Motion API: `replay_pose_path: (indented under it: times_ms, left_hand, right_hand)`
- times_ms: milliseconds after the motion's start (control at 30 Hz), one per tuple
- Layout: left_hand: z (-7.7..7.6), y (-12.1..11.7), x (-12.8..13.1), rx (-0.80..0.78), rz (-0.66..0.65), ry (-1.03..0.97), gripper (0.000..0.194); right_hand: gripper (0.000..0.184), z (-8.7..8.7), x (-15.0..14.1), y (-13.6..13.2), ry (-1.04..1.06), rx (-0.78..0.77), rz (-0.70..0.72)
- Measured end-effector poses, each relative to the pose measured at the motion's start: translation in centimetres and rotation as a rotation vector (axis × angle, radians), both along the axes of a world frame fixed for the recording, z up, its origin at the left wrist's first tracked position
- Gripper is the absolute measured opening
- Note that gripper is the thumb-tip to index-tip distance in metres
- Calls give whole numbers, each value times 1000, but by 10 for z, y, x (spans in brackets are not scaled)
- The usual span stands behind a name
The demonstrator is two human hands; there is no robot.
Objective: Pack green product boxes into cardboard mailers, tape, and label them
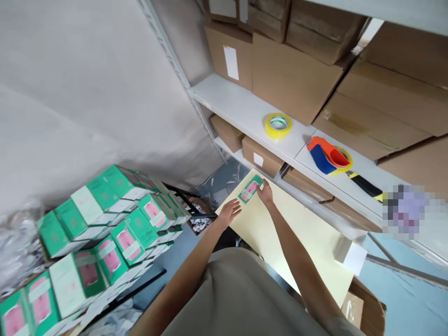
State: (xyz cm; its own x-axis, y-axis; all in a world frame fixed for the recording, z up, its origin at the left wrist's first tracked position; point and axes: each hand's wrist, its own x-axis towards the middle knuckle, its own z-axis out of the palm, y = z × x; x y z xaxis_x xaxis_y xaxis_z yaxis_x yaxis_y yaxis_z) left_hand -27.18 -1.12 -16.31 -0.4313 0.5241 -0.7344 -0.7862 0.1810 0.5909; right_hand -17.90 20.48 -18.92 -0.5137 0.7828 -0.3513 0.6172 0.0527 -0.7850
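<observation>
A small green box [249, 190] with a pink picture and a pale band lies at the far end of the cream tabletop [297, 228]. My right hand [266, 192] grips its right edge, thumb over the top; the far fingers are partly hidden. Just to the near left of the box is my left hand [230, 212], palm turned towards it, fingers stretched out and holding nothing. Between the left fingertips and the box a small gap seems to show.
Stacked green and white boxes [128, 240] fill the left side. On the shelf [241, 112] ahead are a yellow tape roll [278, 125], an orange and blue tape dispenser [329, 156] and a black-handled tool [366, 185]. Large cartons [294, 74] stand behind. A white box [351, 255] sits at the table's right.
</observation>
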Motion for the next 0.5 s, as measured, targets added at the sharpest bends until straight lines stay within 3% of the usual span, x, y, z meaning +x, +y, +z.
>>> replay_pose_path:
  times_ms: [233, 333, 500]
  left_hand:
    - [53, -103, 0, -88, 233, 26, 22]
    - [68, -120, -2, -35, 279, 60, 19]
    - [90, -127, 0, 137, 260, 90, 32]
  right_hand:
    - [25, 26, 0, -77, 198, -133, 125]
    - [24, 42, -1, -115, 259, -161, 184]
    - [38, 77, -3, -182, 385, -186, 251]
